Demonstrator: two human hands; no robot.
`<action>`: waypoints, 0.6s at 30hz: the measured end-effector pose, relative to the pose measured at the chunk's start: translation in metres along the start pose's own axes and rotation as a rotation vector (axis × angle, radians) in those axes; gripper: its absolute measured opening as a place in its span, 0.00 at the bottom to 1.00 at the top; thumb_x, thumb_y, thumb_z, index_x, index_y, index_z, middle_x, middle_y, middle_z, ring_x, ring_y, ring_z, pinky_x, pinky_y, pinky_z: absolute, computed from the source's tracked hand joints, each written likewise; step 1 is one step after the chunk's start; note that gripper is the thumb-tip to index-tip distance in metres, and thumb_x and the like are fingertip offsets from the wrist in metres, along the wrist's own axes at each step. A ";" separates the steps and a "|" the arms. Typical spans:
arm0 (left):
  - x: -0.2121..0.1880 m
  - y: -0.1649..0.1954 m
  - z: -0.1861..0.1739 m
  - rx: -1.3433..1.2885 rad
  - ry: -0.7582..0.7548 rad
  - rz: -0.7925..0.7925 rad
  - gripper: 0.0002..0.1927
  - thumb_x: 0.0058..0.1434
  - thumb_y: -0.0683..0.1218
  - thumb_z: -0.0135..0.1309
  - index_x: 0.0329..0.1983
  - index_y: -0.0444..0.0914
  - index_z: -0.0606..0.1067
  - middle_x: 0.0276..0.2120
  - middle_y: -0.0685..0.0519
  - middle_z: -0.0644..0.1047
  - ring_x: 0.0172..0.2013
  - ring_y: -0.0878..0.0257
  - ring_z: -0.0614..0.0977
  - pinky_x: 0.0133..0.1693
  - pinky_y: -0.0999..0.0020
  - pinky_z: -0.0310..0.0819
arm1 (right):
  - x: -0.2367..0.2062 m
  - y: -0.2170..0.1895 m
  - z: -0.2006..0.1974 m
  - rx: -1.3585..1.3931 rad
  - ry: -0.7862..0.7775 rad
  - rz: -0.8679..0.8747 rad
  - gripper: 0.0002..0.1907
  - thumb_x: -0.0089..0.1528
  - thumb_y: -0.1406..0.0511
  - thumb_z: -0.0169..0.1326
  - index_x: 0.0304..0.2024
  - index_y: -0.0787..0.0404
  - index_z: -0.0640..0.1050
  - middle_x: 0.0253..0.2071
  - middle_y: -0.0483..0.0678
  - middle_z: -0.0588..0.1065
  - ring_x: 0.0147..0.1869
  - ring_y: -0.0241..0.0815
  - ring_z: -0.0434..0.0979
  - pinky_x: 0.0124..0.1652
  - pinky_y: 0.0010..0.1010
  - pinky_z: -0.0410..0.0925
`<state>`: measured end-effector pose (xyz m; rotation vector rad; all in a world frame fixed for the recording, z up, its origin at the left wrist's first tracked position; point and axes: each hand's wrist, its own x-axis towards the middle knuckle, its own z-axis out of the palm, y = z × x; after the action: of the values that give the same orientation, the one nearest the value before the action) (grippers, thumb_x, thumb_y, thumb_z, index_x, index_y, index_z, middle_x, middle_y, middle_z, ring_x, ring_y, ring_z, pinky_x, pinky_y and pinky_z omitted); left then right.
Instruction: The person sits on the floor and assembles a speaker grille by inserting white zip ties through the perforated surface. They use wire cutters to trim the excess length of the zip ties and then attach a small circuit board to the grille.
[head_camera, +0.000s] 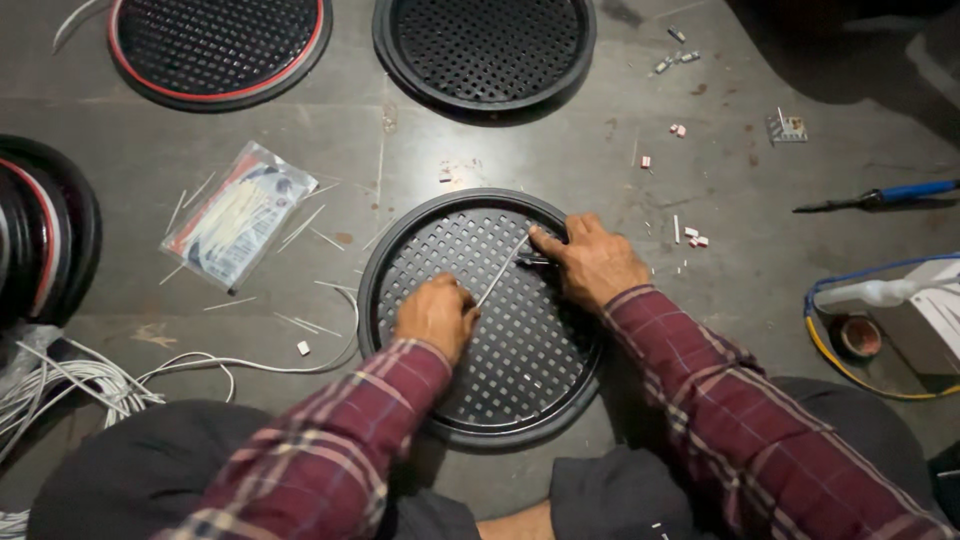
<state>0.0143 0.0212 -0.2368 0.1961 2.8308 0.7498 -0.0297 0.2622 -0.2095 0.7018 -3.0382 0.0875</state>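
A round black perforated grille lies flat on the dark floor in front of me. My left hand rests on its left part, fingers closed on the lower end of a thin white cable tie that slants up to the right. My right hand sits on the grille's upper right, pinching the tie's upper end together with a small dark tool, which is mostly hidden under the fingers. Both sleeves are red plaid.
Two more round grilles lie at the top, one red-rimmed, one black. A bag of cable ties and cut tie scraps lie left. White wires bottom left, stacked rims far left, a blue-handled tool right.
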 end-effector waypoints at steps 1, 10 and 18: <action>0.007 -0.001 -0.006 -0.006 -0.085 -0.016 0.07 0.54 0.47 0.63 0.36 0.44 0.85 0.40 0.47 0.81 0.41 0.47 0.83 0.46 0.55 0.77 | 0.000 0.000 0.000 -0.002 -0.019 0.015 0.32 0.56 0.68 0.51 0.63 0.39 0.75 0.45 0.52 0.71 0.51 0.54 0.74 0.42 0.45 0.73; 0.038 0.002 -0.044 -0.180 -0.096 -0.081 0.14 0.55 0.52 0.66 0.40 0.41 0.84 0.38 0.42 0.83 0.43 0.47 0.84 0.49 0.56 0.77 | -0.003 0.000 0.013 0.002 0.056 -0.028 0.29 0.58 0.68 0.51 0.62 0.42 0.75 0.45 0.53 0.72 0.51 0.54 0.75 0.41 0.44 0.73; 0.039 0.013 -0.015 -0.150 -0.028 0.072 0.12 0.48 0.50 0.64 0.30 0.37 0.84 0.32 0.40 0.83 0.38 0.44 0.84 0.44 0.48 0.77 | -0.004 -0.010 0.008 0.075 0.209 0.034 0.17 0.67 0.63 0.50 0.56 0.38 0.77 0.42 0.55 0.72 0.43 0.58 0.76 0.38 0.49 0.70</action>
<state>-0.0264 0.0324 -0.2235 0.2841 2.7393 0.9625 -0.0216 0.2542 -0.2173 0.6028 -2.8598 0.2600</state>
